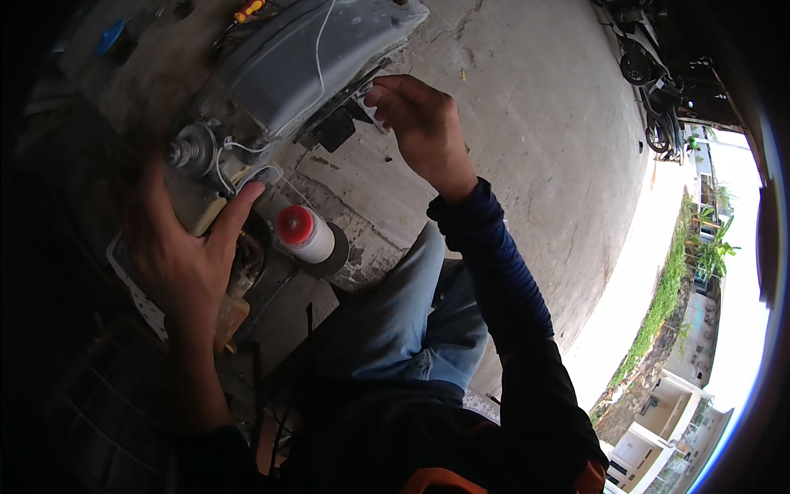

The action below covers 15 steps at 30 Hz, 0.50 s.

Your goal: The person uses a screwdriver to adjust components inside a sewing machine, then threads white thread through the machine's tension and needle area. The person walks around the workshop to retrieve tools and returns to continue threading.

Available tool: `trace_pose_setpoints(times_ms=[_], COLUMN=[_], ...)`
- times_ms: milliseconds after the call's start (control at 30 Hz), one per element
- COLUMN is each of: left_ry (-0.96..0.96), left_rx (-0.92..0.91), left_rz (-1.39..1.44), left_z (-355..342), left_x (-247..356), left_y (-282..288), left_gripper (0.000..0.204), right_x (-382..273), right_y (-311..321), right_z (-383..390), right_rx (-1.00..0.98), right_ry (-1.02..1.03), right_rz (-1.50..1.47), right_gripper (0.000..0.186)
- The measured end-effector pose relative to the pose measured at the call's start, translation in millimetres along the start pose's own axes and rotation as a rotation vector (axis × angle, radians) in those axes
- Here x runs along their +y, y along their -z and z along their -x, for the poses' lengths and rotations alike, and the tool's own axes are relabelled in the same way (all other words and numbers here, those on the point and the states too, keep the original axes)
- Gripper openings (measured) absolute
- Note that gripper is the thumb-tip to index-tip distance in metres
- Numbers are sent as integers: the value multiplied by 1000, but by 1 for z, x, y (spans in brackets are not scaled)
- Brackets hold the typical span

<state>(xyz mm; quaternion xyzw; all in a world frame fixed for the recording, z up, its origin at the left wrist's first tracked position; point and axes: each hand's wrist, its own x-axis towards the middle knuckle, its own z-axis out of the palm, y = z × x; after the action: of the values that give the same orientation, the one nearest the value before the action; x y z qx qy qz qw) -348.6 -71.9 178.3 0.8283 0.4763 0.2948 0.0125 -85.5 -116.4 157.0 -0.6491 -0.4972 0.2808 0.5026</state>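
Observation:
A grey machine body (288,62), which looks like a sewing machine, lies at the upper left with white thread running over it. By the round metal disc with a spring (192,150), my left hand (185,255) is spread, its thumb well apart from the fingers; shadow dims the fingertips. My right hand (424,132) is closed in a pinch beside the machine's right end, and whatever sits between its fingertips is too small to make out. A spool of white thread (314,240) with a red top stands on a dark round base, right of my left thumb.
A yellow-and-red screwdriver handle (248,10) and a blue round object (110,38) lie at the top left. My jeans-clad legs (395,317) are below the spool. Concrete floor (527,148) stretches right toward parked motorbikes (646,90).

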Motion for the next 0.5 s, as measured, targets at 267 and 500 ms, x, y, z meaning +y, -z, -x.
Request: trace_pose_setpoints(times_ms=[267,500], left_ry=[40,60], left_rx=[-24,-16], left_rz=[19,47], left_z=[3,4], left_x=[-2,1], left_y=[0,0], left_gripper=[85,84], right_x=[17,15], right_y=[-21,-23], right_z=[-4,-2], right_rx=[95,138], right_ry=[165,235], right_rz=[114,297], right_gripper=[11,9])
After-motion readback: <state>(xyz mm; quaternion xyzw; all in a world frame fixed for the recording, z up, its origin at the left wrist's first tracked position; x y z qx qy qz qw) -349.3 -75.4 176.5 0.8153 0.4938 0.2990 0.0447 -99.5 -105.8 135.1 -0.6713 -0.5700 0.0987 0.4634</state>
